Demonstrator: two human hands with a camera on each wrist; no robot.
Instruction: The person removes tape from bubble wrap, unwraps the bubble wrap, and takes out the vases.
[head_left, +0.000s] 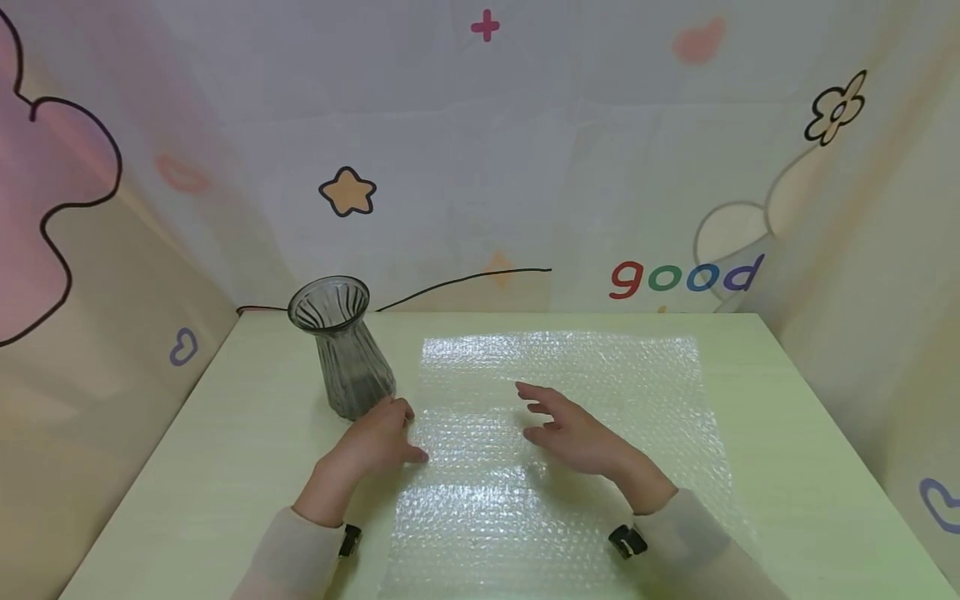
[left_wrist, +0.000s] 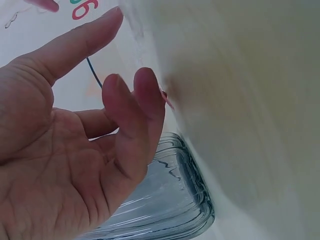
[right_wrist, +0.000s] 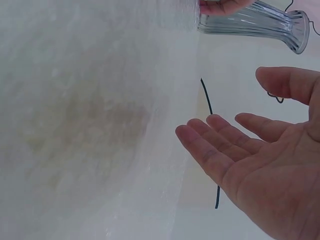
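A smoky grey ribbed glass vase [head_left: 352, 367] with a flared rim stands upright on the left of the table. A sheet of bubble wrap [head_left: 480, 533] lies flat across the middle. My left hand [head_left: 378, 437] is at the sheet's left edge, just in front of the vase base; in the left wrist view its fingers [left_wrist: 132, 125] are loosely bent with nothing between them. Whether it touches the vase or the sheet, I cannot tell. Over the bubble wrap hovers my right hand [head_left: 577, 429], fingers extended and holding nothing. The right wrist view shows its open palm [right_wrist: 280, 185].
The pale green table [head_left: 810, 467] reaches back to a printed cloth [head_left: 480, 183] with a star, hearts and the word "good". Cloth also hangs along the left and right sides. A dark strap piece [head_left: 627, 542] sits at the right wrist, another [head_left: 349, 540] at the left.
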